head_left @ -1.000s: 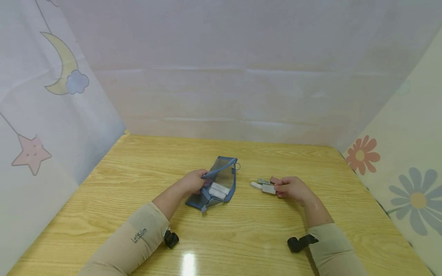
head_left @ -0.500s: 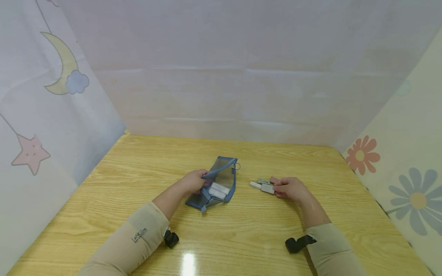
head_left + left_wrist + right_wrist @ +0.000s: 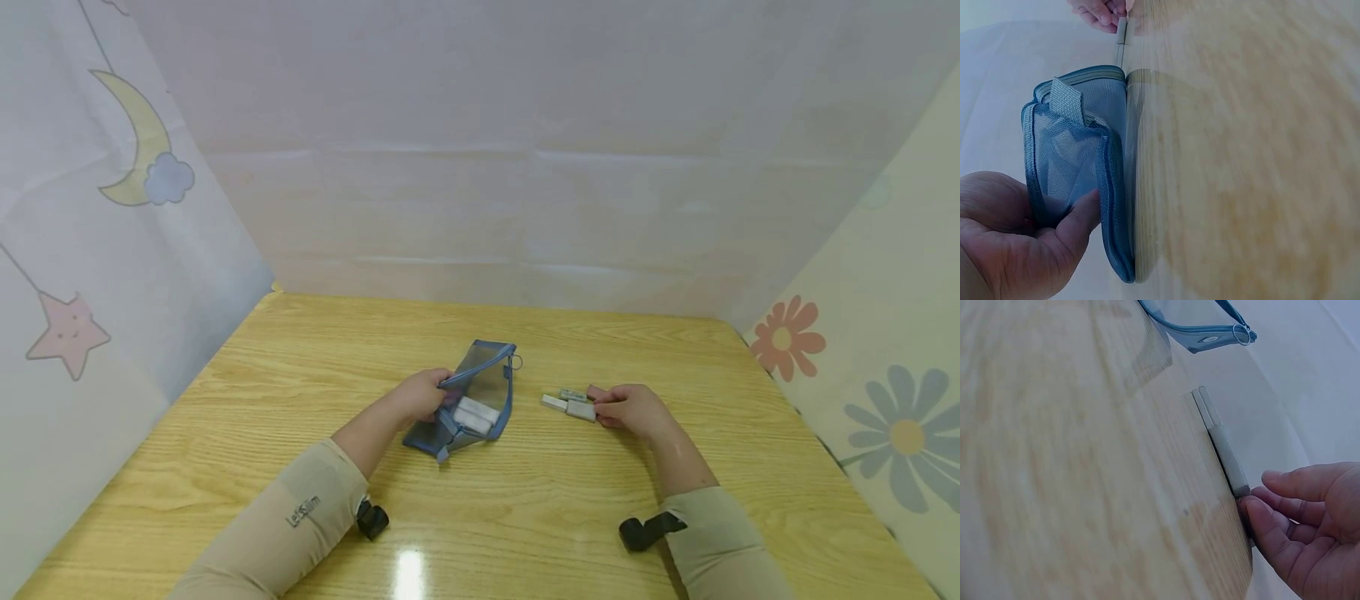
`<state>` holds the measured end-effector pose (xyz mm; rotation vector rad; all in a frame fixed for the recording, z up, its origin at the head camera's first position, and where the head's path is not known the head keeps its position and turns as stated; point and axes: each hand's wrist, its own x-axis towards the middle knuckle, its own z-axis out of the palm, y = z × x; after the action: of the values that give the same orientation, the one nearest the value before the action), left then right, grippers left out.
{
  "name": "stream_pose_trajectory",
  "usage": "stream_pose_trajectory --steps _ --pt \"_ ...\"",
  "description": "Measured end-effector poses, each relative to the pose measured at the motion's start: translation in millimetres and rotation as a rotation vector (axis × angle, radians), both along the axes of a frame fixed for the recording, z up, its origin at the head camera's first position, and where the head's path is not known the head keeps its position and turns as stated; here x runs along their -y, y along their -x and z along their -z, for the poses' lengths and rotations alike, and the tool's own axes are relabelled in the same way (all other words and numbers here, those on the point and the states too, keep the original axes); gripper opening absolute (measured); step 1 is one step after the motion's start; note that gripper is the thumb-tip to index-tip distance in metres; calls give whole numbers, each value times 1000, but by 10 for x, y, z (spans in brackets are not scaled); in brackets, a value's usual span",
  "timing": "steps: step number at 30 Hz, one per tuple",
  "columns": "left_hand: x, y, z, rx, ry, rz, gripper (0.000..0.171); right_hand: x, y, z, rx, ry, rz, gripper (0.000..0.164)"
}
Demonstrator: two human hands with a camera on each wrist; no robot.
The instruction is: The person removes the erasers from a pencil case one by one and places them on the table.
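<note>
My left hand [image 3: 422, 395] grips a blue mesh zip pouch [image 3: 1079, 144] by its side, thumb at the rim. The pouch [image 3: 491, 375] lies on the table with its mouth gaping, and white block-like things [image 3: 476, 414] show inside. To its right lie several small flat blocks: a grey one [image 3: 581, 410], a white one [image 3: 554, 402], a greenish-grey one [image 3: 573, 394] and a brownish one [image 3: 594, 391]. My right hand [image 3: 632, 408] touches the right end of this group. In the right wrist view its fingertips meet the near end of the grey block [image 3: 1227, 459], thumb and forefinger apart.
The light wood table [image 3: 510, 500] reaches back to a pale cloth backdrop [image 3: 480, 208]. Printed sheets stand at both sides, with a moon [image 3: 138, 125] on the left and flowers [image 3: 907, 437] on the right. Black camera straps [image 3: 652, 531] sit at both wrists.
My right hand has shifted slightly left, and the grey and white blocks with it. The left hand and pouch have stayed in place.
</note>
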<state>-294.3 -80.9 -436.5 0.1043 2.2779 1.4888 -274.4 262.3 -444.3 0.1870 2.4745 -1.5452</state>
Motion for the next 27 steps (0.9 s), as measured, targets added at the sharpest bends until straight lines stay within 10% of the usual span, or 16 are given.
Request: stream_pose_trajectory --steps 27 --pt "-5 -26 -38 9 -2 -6 40 -48 0 -65 -136 -74 -97 25"
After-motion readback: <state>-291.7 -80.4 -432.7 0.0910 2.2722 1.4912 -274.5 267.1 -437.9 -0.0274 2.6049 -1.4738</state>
